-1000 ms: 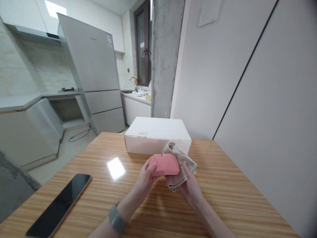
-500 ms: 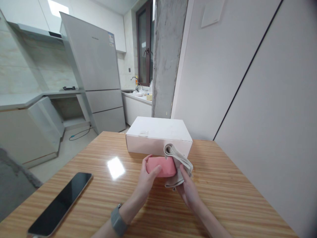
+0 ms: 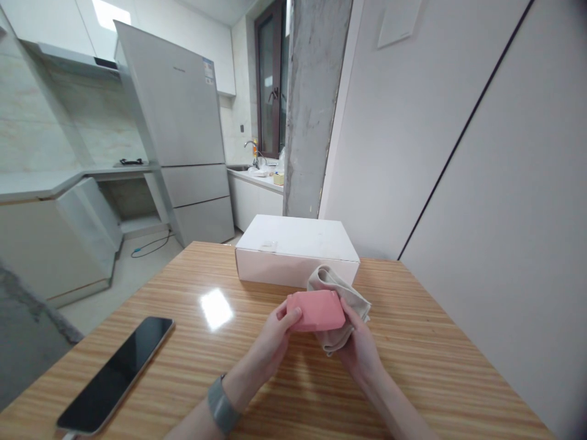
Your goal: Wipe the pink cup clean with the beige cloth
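A small pink case is held above the wooden table, just in front of a closed white box. My left hand grips the case's left end, thumb on its front. My right hand holds a folded beige cloth against the case's right side and underside. A grey band sits on my left wrist.
A dark phone lies face up near the table's left front edge. A white wall runs close along the right of the table. Beyond the table are a concrete pillar, a grey fridge and kitchen counters.
The pink case tipped toward the box half a second ago, then came back flat and shifted slightly right. The cloth moved with my right hand around the case's right end.
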Motion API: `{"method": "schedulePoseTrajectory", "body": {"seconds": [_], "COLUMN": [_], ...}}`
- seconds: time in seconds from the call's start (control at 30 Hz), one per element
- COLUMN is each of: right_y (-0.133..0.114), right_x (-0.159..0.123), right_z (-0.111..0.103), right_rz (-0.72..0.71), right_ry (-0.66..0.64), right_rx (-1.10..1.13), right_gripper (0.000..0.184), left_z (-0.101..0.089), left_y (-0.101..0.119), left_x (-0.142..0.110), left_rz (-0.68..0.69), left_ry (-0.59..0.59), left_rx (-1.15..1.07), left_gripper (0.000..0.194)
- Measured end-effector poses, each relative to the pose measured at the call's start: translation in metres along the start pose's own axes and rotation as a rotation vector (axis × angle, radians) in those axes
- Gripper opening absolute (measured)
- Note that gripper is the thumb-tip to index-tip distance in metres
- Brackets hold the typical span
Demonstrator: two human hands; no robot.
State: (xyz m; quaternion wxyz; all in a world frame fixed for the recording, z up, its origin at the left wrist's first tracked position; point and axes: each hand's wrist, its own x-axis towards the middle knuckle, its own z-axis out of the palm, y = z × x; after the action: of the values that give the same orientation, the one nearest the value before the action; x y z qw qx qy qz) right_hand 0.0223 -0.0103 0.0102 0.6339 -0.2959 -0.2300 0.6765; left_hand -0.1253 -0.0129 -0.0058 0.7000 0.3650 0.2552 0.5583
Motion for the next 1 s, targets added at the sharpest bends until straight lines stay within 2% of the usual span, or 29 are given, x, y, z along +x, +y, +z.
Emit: {"method": "schedulePoseTrajectory", "body": {"seconds": [0.17,0.33,0.47,0.53,0.63,0.8,0.9,1.0], "right_y": [0.007,0.001,0.003,0.007,0.012,0.01,0.011,0.013], "right_x": [-0.003,-0.002,0.0,0.004,0.009,0.013,0.014,0.017], "right_z": [0.0,-0.006,-0.008,-0.01,-0.016,-0.023,-0.026,-0.029], "right_rz": [0.009,0.008,0.01,-0.033,-0.139,-0.293,-0.315,-0.307], "right_ry": [0.044,0.0,0.036,0.04,0.096,0.288,0.296,0.284], "right_rx": [-0.032,-0.116,-0.144,-0.165,-0.315,-0.506,-0.5,-0.49], "right_gripper": [0.04,0.043,0.032,0.029,0.028,0.023,0.021,0.021], "left_z": [-0.004,-0.001,0.0,0.001,0.002,0.007,0.011,0.012], "left_y": [-0.004,-0.001,0.005,0.005,0.002,0.002,0.004,0.003], "left_x": [-0.002,-0.003,-0.003,-0.003,-0.002,-0.007,-0.01,-0.008], "left_rz": [-0.158,-0.116,-0.12,-0.14,-0.173,-0.139,-0.124,-0.119], "left_ry": [-0.015,0.053,0.087,0.114,0.121,0.0,-0.052,0.002], "left_rx": [-0.121,-0.135,-0.133,-0.125,-0.113,-0.171,-0.161,-0.102], "left_gripper": [0.055,0.054,0.049,0.05,0.053,0.047,0.05,0.053]}}
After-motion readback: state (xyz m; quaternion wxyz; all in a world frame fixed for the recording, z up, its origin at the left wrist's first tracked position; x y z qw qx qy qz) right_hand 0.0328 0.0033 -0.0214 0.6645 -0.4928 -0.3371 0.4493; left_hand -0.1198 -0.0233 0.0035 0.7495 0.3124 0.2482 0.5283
